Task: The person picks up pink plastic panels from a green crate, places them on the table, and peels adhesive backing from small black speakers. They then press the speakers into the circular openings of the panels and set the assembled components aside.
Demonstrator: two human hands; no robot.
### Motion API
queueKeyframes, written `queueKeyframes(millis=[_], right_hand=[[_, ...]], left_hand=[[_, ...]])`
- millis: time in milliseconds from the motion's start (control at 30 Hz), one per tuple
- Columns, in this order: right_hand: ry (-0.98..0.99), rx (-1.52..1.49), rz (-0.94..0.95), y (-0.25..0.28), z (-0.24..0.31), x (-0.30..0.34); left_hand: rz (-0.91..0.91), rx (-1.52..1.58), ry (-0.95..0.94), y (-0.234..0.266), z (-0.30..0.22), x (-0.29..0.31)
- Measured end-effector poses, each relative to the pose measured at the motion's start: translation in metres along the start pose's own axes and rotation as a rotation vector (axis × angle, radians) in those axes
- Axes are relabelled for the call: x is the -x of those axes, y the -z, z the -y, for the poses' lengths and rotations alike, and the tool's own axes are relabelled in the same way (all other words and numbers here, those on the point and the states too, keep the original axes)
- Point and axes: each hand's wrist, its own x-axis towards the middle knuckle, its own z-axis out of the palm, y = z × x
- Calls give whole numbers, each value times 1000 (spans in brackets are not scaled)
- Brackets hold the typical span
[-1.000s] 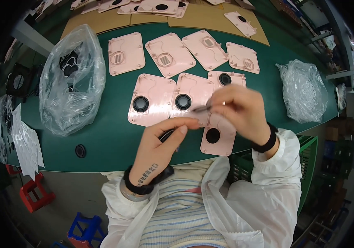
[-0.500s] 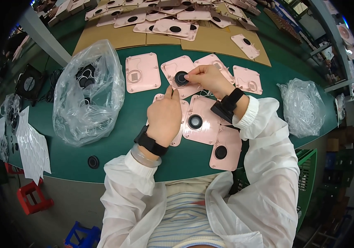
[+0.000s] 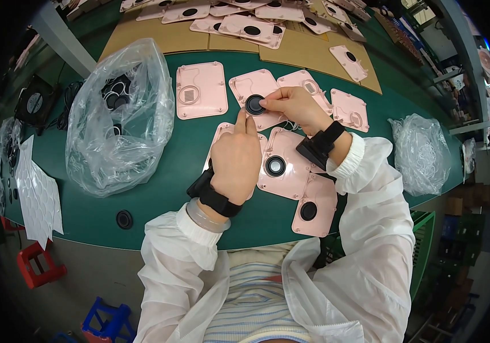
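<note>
My right hand (image 3: 301, 110) pinches the right rim of a round black speaker (image 3: 254, 104) between thumb and fingers. The speaker lies over the lower part of a pink plastic panel (image 3: 247, 82). My left hand (image 3: 236, 154) reaches up with its index and middle fingers stretched out, tips at that panel's lower left edge beside the speaker. Under my left wrist and palm another pink panel (image 3: 214, 137) is partly hidden. Just right of it, a glossy pink panel (image 3: 290, 182) bears a speaker with a silvery centre (image 3: 274, 166). White wires (image 3: 292, 125) show below my right hand.
A clear bag of speakers (image 3: 142, 166) stands left, a bag of white wires (image 3: 425, 157) right. More pink panels (image 3: 210, 83) lie around, many on cardboard (image 3: 290, 55) at the back. A loose black disc (image 3: 124, 219) and a white sticker sheet (image 3: 34, 191) lie near the front left edge.
The view has shifted slightly, so the scene sits a little differently. My right hand still pinches the speaker on the panel, and my left fingertips stay beside it.
</note>
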Motion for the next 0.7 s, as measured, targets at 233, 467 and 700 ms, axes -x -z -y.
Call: queueKeyframes(millis=[233,467,700], right_hand=[[8,-18,-19,-1,0,2],[7,18,-42,-1,1,1],[6,69,-24,0,0,-1]], left_hand=[[1,-38,-9,-1,-2,3],[2,-55,-31,-3,-1,2],[1,-60,-32,-3,-1,1]])
